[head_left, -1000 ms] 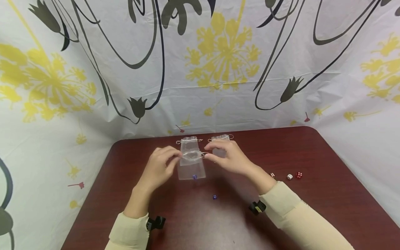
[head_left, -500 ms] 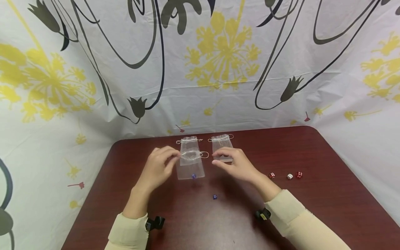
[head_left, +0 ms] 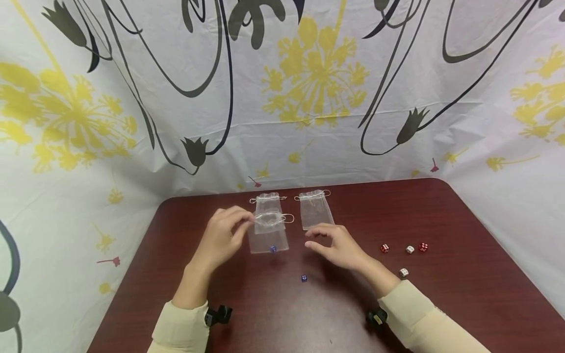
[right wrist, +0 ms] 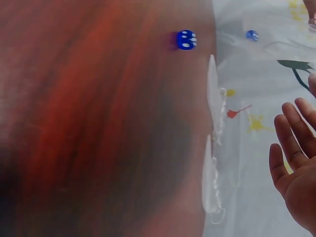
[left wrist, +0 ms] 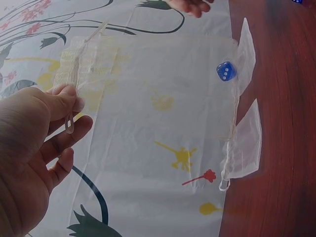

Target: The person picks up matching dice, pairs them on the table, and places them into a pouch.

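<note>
My left hand (head_left: pixel 220 240) pinches a sheer white drawstring pouch (left wrist: pixel 148 94) by its gathered top edge. The pouch hangs above the table, and a cord loop sticks out on its right. A blue die (left wrist: pixel 226 71) lies at the bottom, inside the see-through fabric. My right hand (head_left: pixel 337 247) hovers to the right of the pouch, fingers loosely bent and holding nothing. In front of the hands, on the table, sits another blue die (head_left: pixel 304 278).
Two more sheer pouches lie at the back of the dark red table (head_left: pixel 176 245): one pouch (head_left: pixel 267 197) partly behind the held one, another pouch (head_left: pixel 315 211) to its right. Red dice (head_left: pixel 423 247) and white dice (head_left: pixel 403 272) lie on the right. A patterned curtain (head_left: pixel 282 162) hangs behind.
My right hand has let go of the pouch's cord and moved right and toward me, uncovering the right-hand pouch and a white die. The left hand keeps its hold with little movement.
</note>
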A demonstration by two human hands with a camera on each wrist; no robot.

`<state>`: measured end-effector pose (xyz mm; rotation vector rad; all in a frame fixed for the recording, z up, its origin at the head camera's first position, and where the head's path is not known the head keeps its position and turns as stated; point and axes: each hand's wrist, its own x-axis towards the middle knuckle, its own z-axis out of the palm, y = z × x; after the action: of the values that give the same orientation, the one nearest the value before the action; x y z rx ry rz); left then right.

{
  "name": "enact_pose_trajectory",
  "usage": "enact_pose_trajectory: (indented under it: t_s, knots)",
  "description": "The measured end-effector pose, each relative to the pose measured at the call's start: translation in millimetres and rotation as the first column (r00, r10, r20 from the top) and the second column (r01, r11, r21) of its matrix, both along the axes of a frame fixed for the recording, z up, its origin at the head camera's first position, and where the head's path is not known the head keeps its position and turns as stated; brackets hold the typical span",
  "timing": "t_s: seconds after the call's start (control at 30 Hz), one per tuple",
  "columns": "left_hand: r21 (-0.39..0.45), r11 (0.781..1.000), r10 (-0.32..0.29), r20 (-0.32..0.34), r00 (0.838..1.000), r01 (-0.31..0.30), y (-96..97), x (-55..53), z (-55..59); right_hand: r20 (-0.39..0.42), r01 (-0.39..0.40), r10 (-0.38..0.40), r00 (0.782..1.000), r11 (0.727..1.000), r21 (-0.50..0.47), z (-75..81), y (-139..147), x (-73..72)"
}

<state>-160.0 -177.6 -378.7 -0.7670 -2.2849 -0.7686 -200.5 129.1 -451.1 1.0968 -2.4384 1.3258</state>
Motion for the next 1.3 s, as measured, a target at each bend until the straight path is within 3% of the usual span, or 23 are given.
enact_pose_trajectory:
  t_s: [0.3, 0.57, 0.9, 1.3]
  knots:
    - [-0.001, 1.000, 0.003, 0.012, 1.000, -0.003, 0.3, 0.1, 0.5, -0.012, -0.047, 0.048, 0.999, 0.998, 0.053, -22.1, -1, 8.3]
    - [-0.006, 1.000, 0.012, 0.012, 1.000, -0.011, 0.6, 0.6, -1.1, -0.016, -0.151, 0.153, 0.988, 0.985, 0.082, -44.7, -4, 16.3]
    - [-0.016, 0.999, 0.029, 0.012, 1.000, -0.029, 1.5, 1.8, -1.2, 0.034, -0.213, 0.211, 0.977, 0.965, 0.153, -52.5, -6, 25.0]
    - [-0.012, 1.000, 0.014, 0.029, 0.999, -0.014, 0.2, 1.3, -0.8, -0.013, -0.199, 0.207, 0.978, 0.956, 0.214, -56.2, -5, 26.2]
